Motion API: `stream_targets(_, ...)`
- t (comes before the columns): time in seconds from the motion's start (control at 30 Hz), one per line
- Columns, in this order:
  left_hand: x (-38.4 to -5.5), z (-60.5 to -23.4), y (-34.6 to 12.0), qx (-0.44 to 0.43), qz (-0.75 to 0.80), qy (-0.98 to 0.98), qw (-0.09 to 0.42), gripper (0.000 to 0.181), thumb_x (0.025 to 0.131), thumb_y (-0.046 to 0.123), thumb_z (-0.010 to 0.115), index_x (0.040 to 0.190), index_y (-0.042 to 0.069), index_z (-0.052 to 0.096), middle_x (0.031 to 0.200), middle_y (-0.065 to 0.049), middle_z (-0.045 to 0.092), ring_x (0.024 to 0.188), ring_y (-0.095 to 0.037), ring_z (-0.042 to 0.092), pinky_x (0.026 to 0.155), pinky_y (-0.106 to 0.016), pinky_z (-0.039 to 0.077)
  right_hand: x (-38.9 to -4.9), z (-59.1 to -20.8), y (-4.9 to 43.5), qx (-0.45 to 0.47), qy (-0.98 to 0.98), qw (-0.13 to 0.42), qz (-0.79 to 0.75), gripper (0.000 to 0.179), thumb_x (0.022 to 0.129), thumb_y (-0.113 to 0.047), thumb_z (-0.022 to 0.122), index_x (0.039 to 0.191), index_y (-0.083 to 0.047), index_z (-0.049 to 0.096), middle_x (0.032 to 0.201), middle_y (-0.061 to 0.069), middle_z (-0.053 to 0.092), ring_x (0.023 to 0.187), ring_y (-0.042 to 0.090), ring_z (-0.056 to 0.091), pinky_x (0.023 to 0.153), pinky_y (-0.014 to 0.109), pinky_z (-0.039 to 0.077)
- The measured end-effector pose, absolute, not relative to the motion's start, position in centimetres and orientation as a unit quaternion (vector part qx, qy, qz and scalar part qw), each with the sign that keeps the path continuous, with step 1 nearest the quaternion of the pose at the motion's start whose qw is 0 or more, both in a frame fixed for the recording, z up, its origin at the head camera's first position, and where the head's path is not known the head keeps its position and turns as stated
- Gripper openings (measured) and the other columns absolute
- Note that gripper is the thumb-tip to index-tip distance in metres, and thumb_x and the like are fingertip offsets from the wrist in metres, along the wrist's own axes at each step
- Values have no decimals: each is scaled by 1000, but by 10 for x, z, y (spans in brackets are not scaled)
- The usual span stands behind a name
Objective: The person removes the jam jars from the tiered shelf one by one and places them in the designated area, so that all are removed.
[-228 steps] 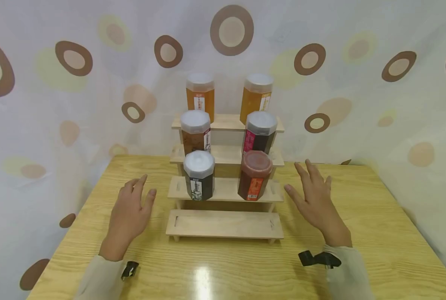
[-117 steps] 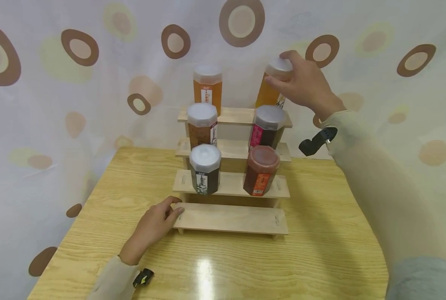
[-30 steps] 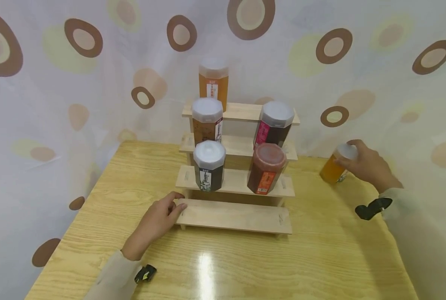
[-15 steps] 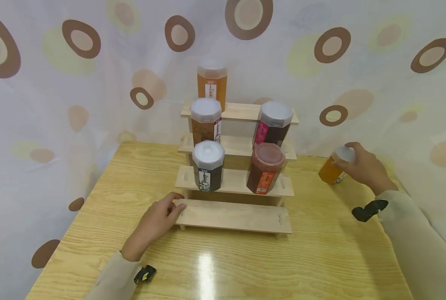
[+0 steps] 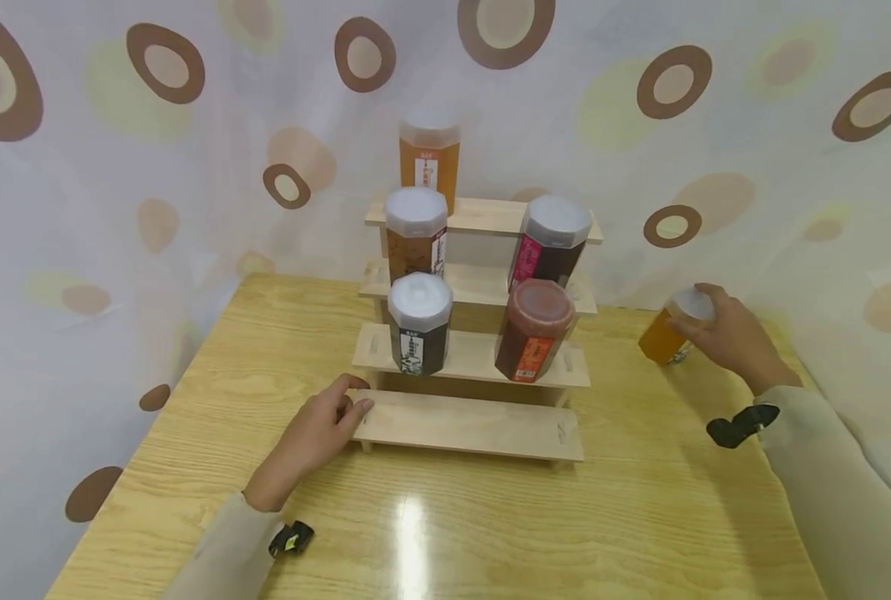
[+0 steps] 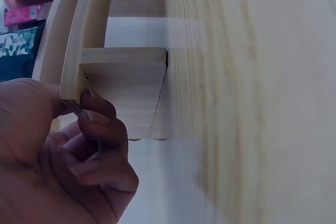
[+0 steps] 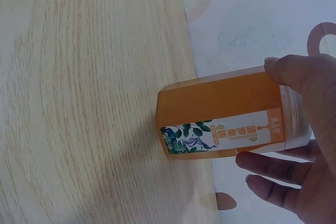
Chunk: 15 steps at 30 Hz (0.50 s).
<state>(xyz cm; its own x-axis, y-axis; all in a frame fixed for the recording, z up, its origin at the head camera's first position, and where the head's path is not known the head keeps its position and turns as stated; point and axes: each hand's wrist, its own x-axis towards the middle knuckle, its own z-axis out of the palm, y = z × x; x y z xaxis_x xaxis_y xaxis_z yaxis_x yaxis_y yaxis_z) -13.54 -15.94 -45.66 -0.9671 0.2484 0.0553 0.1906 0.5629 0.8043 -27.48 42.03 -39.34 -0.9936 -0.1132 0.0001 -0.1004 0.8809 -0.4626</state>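
Right hand (image 5: 724, 339) grips orange jar (image 5: 664, 337) by lid, tilted, near surface (image 5: 490, 533) edge; we risk tip-over. Left hand (image 5: 317, 429) pinches rack (image 5: 468, 425) corner.

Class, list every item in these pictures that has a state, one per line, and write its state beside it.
orange jar: lid on, tilted, gripped at the lid, base at the table.
right hand: holds the orange jar.
left hand: grips the left end of the rack's bottom step.
wooden rack: upright, bottom step bare.
five shelved jars: upright, lids on.
table: glossy.
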Motion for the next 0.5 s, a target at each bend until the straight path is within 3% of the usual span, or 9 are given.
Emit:
stream_targets(0.2, -138, -462, -168, 132, 568, 807, 91, 35, 108, 16, 58, 138, -1, 49, 66, -1, 46, 51, -9, 39, 47, -23, 35, -275, -392, 421, -59, 970, 7, -235, 91, 106, -49, 54, 157, 13, 14, 140, 52, 26, 117, 64, 41, 91, 77, 41)
stream_targets(0.5, -141, -468, -176, 182, 607, 767, 94, 29, 106, 8, 60, 130, -1, 47, 67, -3, 47, 52, -9, 41, 47, -24, 41, -284, -354, 412, -47, 973, -10, -225, 90, 105, -52, 53, 156, 15, 19, 150, 51, 11, 120, 65, 39, 94, 76, 39)
